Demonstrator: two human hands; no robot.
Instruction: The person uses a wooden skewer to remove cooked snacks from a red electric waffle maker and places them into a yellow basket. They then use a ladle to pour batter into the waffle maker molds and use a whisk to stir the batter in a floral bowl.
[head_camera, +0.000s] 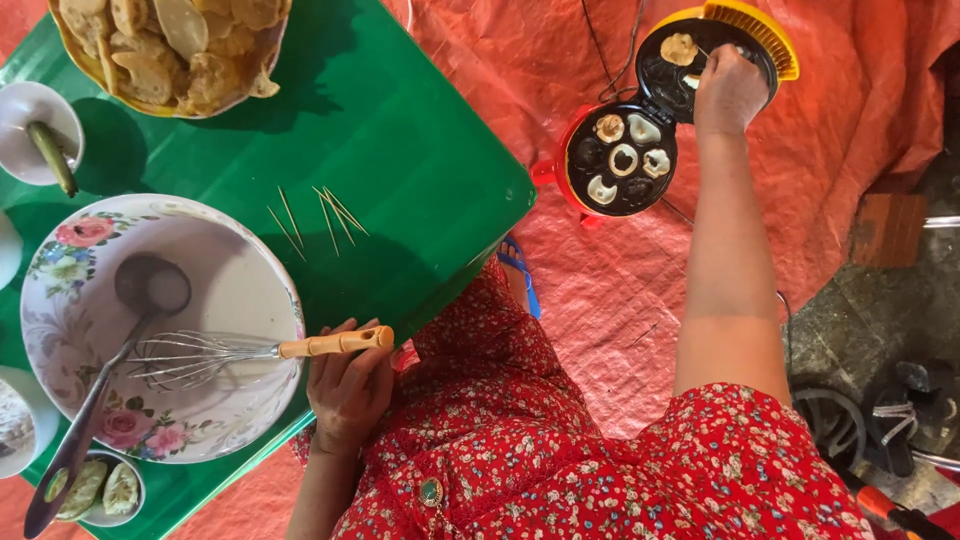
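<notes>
I'm lifting cooked cakes out of the snack maker (665, 115), my right hand (728, 90) pinched closed on a thin stick over its lid, my left hand (348, 385) resting loosely curled, holding nothing, by the whisk (250, 352); next comes a careful pry.

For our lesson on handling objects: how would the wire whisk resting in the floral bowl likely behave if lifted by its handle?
The whisk probably feels light, being mostly thin open wire. Its loops look springy, so they may flex if pressed. The round handle, lying across the bowl rim beside the left hand, might roll or slide off when nudged.
</notes>
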